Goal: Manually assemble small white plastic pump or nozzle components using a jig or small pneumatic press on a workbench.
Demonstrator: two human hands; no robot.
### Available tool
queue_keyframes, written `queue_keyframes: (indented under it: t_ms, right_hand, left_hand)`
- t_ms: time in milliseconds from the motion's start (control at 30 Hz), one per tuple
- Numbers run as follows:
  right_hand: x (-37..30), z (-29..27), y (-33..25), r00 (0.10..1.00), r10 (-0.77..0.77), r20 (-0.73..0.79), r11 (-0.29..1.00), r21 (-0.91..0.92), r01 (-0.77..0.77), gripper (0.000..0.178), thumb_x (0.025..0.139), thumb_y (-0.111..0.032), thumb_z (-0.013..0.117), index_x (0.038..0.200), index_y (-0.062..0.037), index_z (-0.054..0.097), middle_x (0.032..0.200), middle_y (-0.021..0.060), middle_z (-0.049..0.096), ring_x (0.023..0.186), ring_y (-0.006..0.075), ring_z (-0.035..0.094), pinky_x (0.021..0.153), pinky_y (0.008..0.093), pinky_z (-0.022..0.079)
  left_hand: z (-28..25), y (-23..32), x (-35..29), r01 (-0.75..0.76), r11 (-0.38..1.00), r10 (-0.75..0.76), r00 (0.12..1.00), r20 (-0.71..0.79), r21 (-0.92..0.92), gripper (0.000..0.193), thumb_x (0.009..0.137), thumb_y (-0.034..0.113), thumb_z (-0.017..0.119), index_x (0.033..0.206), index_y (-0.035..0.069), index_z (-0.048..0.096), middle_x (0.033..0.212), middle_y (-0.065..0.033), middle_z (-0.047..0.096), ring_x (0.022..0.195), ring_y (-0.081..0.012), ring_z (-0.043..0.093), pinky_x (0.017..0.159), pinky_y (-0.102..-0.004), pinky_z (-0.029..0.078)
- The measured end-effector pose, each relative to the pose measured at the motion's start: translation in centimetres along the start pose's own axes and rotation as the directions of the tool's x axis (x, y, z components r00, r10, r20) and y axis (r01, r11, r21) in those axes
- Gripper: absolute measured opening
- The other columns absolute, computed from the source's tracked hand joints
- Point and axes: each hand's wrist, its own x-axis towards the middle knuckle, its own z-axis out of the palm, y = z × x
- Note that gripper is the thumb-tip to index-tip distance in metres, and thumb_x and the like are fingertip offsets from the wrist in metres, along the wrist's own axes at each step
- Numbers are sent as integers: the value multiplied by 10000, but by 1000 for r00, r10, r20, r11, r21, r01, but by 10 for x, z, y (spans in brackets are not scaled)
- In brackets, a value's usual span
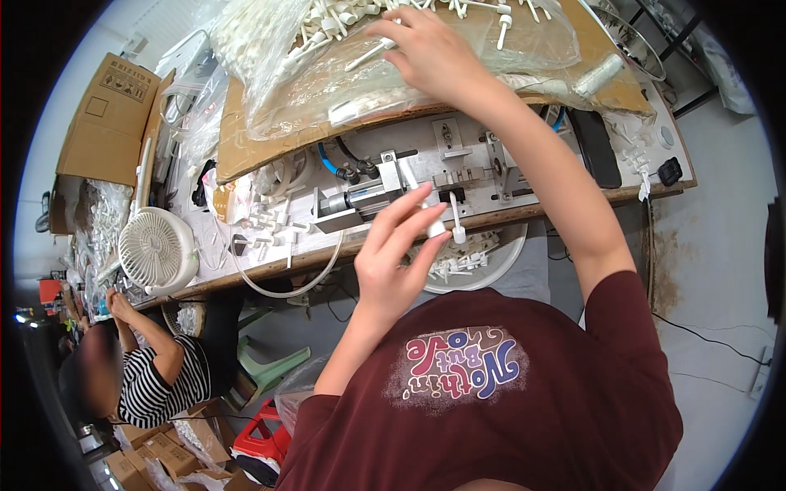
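left hand (399,250) pinching a white plastic tube (435,228), right hand (432,53) curled at a slim white stick (365,57), grip unclear, crinkled clear film (401,86) on brown cardboard (232,139), wood-edged workbench (678,170), grey floor (708,278)

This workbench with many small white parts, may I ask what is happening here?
A person's left hand holds a white plastic part in front of a metal fixture. The right hand is over a clear plastic sheet, at a white stick; whether it is gripped is unclear. More white pieces are heaped beyond, and others lie in a basin below the bench.
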Motion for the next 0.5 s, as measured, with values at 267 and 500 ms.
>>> queue_keyframes:
  t_ms: [267,500]
  right_hand:
    - [-15,25,26,880,179,440,956,133,-261,260,852,-96,629,1108,-59,659,1076,163,628,1028,368,590,897,438,492]
    - [-33,-29,17,913,303,274,818,417,-397,155,813,-78,714,950,-4,715,1062,131,679,909,260,674,782,336,551]
  left_hand:
    - [40,-32,-20,-53,983,43,997,61,177,327,710,26,802,1025,10,717,1237,-110,653,889,-219,670,757,-320,539]
    - [64,-42,-19,-185,877,110,976,189,443,294,743,110,774,1022,37,717,1165,-62,702,759,-175,654,690,-300,464]
